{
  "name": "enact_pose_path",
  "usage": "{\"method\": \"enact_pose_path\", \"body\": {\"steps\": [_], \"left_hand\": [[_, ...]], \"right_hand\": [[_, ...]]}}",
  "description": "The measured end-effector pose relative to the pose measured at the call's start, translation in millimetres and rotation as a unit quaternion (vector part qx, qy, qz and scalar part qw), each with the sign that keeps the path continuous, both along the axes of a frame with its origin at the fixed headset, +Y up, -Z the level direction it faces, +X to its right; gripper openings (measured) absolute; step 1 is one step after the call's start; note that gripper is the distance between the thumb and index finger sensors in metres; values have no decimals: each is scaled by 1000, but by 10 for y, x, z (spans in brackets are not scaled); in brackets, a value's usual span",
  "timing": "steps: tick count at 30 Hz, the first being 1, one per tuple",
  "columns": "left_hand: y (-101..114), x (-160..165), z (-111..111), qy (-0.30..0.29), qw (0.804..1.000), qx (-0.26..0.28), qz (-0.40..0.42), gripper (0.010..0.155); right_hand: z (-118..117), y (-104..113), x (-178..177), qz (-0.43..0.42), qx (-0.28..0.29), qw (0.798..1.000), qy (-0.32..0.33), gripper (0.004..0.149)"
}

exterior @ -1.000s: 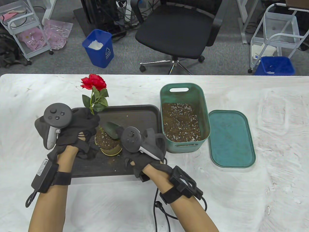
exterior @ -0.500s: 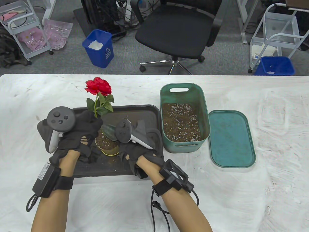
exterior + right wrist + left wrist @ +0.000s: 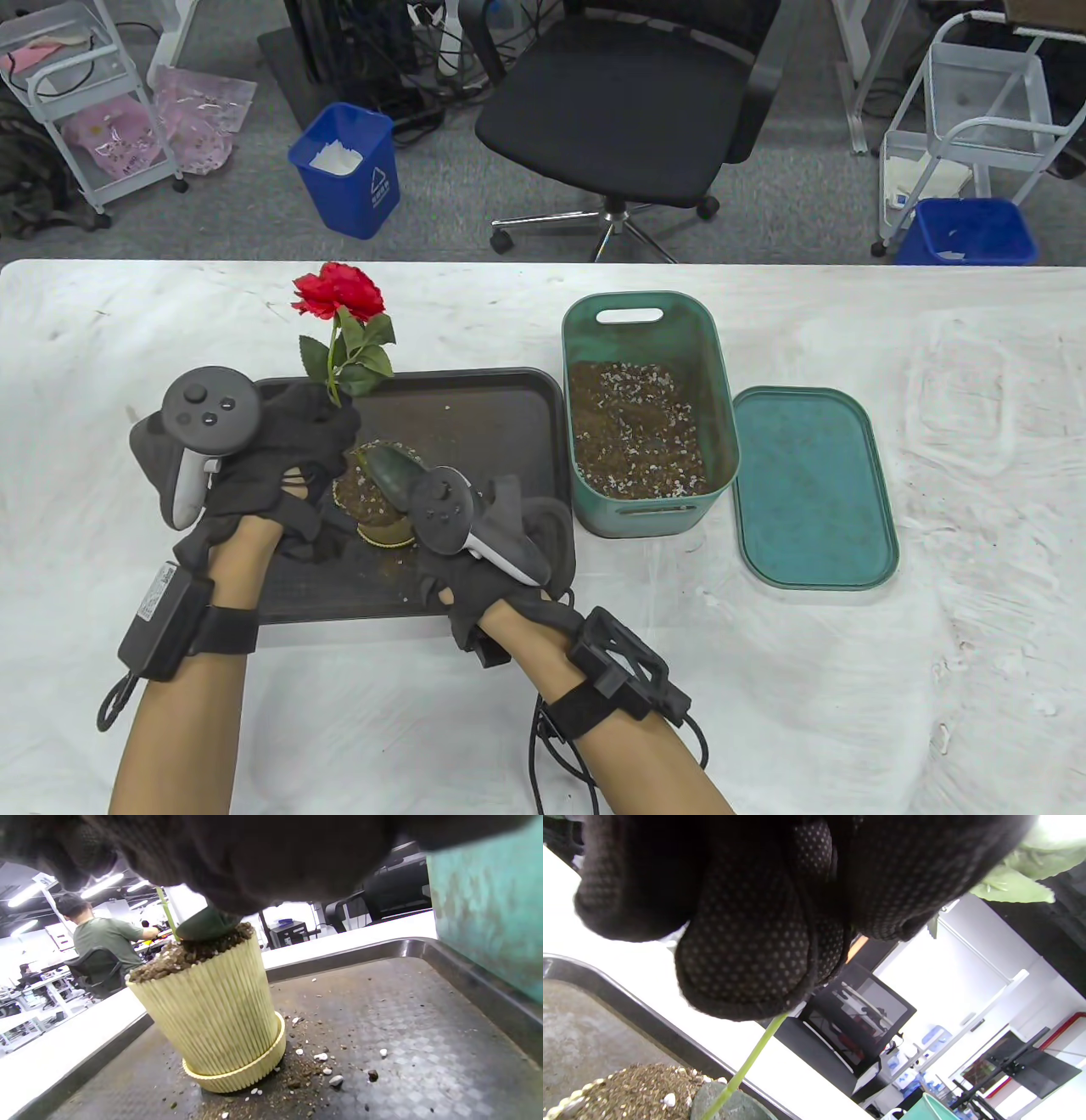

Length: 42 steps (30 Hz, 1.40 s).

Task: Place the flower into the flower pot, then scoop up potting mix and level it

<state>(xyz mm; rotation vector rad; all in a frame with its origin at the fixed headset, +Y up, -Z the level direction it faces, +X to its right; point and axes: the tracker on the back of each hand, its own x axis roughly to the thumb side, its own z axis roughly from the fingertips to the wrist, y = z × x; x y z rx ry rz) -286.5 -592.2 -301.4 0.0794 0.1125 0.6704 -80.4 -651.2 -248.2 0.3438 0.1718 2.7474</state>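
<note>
The left hand (image 3: 284,450) pinches the green stem of the red artificial flower (image 3: 339,293) between curled fingertips (image 3: 742,976), holding it roughly upright, with the bloom above the far rim of the dark tray (image 3: 501,399). The stem runs down into the ribbed yellow flower pot (image 3: 212,1014), which stands in its saucer on the tray, so the first step, placing the flower in the pot, appears complete. The potting mix (image 3: 169,961) in the pot is heaped at or slightly above the rim, which suggests scooping is largely done. The right hand (image 3: 501,543) is closed around the handle of a dark green trowel (image 3: 392,474), whose blade lies on the mix beside the stem; the likely current step is levelling, and the uneven mound indicates that it is not finished. Spilled grains and white pebbles lie on the tray around the saucer. Further right, the green bin (image 3: 649,416) of potting mix stands beside the tray, and its lid (image 3: 810,488) lies on the table just beside the bin. Hidden items: the trowel handle is covered by the right glove and tracker; the stem base is buried; the near side of the pot is masked in the table view; the left wrist view is mostly filled by glove fabric.
</note>
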Motion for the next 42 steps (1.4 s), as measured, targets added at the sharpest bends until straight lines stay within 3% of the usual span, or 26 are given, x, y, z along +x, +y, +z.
{"method": "enact_pose_path", "body": {"steps": [5, 12, 17, 22, 26, 34, 38, 42], "left_hand": [[-19, 9, -70, 5, 1000, 3, 3, 44], [-23, 29, -231, -4, 1000, -9, -8, 44], [-42, 53, -314, -8, 1000, -15, -7, 44], [-44, 44, -338, -6, 1000, -18, -7, 44], [-52, 52, -358, -5, 1000, -21, -2, 44], [-25, 95, -356, -12, 1000, -23, -14, 44], [-38, 50, -351, -13, 1000, -24, -7, 44], [-44, 32, -350, -12, 1000, -24, -2, 44]], "right_hand": [[29, 5, -135, 49, -27, 998, -9, 47], [251, 32, 265, -63, 43, 997, -3, 50], [407, -73, 199, -19, 40, 998, 42, 49], [401, -77, 145, 6, 47, 998, 46, 49], [408, 61, 8, 2, 111, 992, 61, 49], [194, 43, -426, 102, 97, 989, 55, 48], [88, 36, -421, 68, -5, 997, 29, 47], [18, 3, -436, 60, -52, 997, 20, 46]]}}
